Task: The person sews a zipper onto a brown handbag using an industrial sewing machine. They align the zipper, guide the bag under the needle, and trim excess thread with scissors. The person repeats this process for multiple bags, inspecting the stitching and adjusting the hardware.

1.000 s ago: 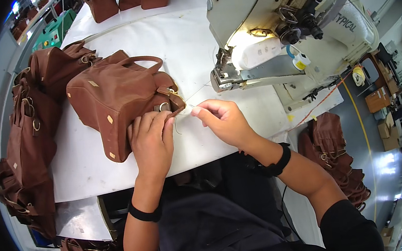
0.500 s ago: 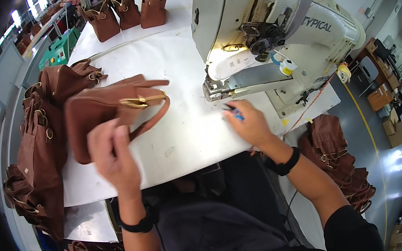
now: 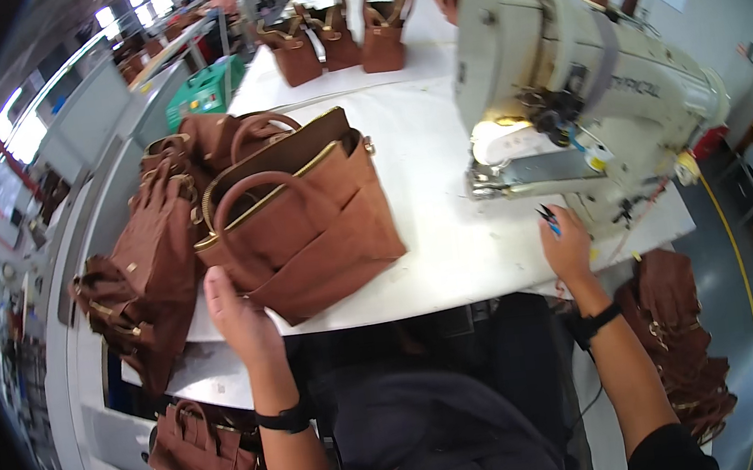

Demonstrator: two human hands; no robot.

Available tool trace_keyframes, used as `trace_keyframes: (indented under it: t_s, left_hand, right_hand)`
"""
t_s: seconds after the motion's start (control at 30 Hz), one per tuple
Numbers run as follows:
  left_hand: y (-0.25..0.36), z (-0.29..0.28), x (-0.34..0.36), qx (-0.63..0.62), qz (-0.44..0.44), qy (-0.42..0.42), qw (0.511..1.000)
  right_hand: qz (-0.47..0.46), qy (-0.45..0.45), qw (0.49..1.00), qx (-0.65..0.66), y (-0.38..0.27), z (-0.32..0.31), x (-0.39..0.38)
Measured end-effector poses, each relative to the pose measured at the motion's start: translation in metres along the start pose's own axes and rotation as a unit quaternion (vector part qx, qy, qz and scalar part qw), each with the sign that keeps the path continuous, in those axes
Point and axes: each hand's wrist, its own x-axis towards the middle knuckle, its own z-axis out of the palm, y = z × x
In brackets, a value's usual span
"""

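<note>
A brown leather handbag [image 3: 326,241] stands a little tilted on the white table, its zip-edged mouth open and both handles up. At its near left side is my left hand [image 3: 246,324], fingers stretched upward beside the bag's lower edge. Whether the palm presses on the leather is hard to see. On the right, my right hand [image 3: 568,250] is closed around small thread snips [image 3: 551,220] with blue on them and dark tips pointing up. That hand rests near the table's front edge, below the sewing machine's arm.
A sewing machine [image 3: 582,82] with its lamp lit stands at the right. Brown bags [image 3: 158,232] are piled along the table's left edge. Three small bags [image 3: 336,40] stand at the back. More bags hang low left [image 3: 207,463] and right [image 3: 675,331].
The handbag has gone from lying on its side to standing upright, its mouth now facing up. My left hand has shifted to its near left side. The view has swung, moving everything rightward.
</note>
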Motion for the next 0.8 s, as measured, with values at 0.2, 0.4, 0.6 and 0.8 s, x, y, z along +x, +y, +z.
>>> trace_keyframes:
  t_s: [0.2, 0.4, 0.6, 0.8]
  left_hand:
    - [0.01, -0.039, 0.001, 0.141, 0.032, -0.124, 0.982]
    - [0.043, -0.042, 0.017, 0.233, 0.077, -0.061, 0.968]
    - [0.083, 0.016, 0.069, 0.386, 0.029, -0.188, 0.903]
    - [0.075, 0.018, 0.102, 0.325, -0.154, -0.281, 0.89]
  right_hand:
    - [-0.012, -0.011, 1.0, 0.008, -0.011, -0.002, -0.003]
    - [-0.008, -0.02, 1.0, 0.001, -0.009, -0.01, -0.003]
    - [-0.008, -0.024, 0.999, 0.034, -0.009, -0.008, 0.0]
    - [-0.013, -0.026, 0.999, 0.031, -0.01, -0.005, 0.002]
